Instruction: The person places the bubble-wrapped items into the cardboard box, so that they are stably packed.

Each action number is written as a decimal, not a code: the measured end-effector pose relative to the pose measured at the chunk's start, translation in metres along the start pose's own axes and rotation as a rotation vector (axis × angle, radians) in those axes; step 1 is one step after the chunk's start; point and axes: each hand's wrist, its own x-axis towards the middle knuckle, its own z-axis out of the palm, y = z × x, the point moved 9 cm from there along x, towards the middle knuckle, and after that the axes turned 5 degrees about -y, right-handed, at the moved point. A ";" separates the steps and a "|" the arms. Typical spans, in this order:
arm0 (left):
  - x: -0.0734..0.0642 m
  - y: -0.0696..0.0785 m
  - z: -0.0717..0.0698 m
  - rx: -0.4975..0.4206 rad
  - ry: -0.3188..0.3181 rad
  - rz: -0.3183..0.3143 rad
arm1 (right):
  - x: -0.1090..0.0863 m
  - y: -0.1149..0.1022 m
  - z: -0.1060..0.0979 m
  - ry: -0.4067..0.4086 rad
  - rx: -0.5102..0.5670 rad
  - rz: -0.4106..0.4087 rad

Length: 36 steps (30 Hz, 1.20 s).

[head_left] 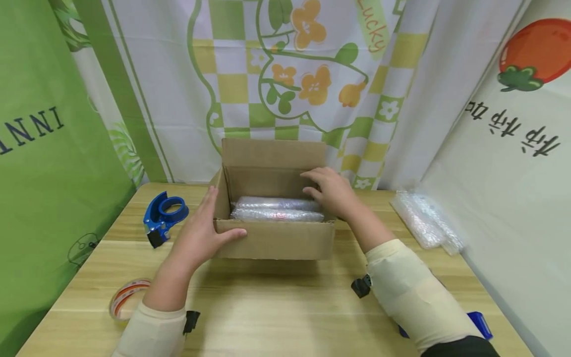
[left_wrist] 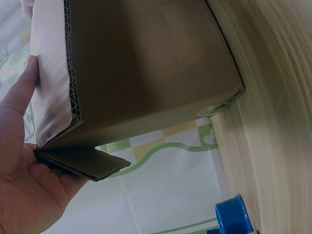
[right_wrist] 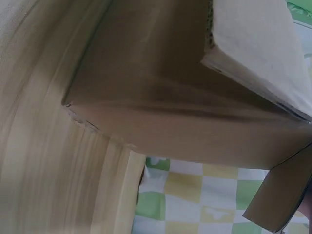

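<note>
An uncovered cardboard box (head_left: 274, 240) stands at mid-table, its back flap upright and its front flap folded outward. Inside lie two bubble-wrapped packs (head_left: 277, 214), side by side. My left hand (head_left: 200, 230) spans the box's front left corner, thumb extended on the front flap (left_wrist: 51, 73) and fingers against the left flap (left_wrist: 80, 161). My right hand (head_left: 332, 191) lies over the right side, fingers stretched loosely above the box's inside. In the right wrist view the right flap (right_wrist: 278, 200) sticks outward, with most of that hand out of frame.
A blue tape dispenser (head_left: 162, 215) sits left of the box. Nearer me is a roll of tape (head_left: 127, 300), partly behind my left forearm. More bubble-wrapped packs (head_left: 426, 220) lie at the right table edge. A blue object (head_left: 481, 325) shows beside my right sleeve. Curtains hang behind the table.
</note>
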 end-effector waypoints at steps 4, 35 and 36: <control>0.000 0.000 0.000 -0.001 -0.001 0.002 | -0.001 0.002 0.002 0.000 0.051 0.019; 0.000 0.001 0.001 -0.003 -0.005 -0.006 | -0.027 0.040 -0.046 0.223 0.184 -0.029; 0.000 0.001 0.001 -0.003 -0.006 -0.005 | -0.031 0.053 -0.050 0.235 0.204 0.005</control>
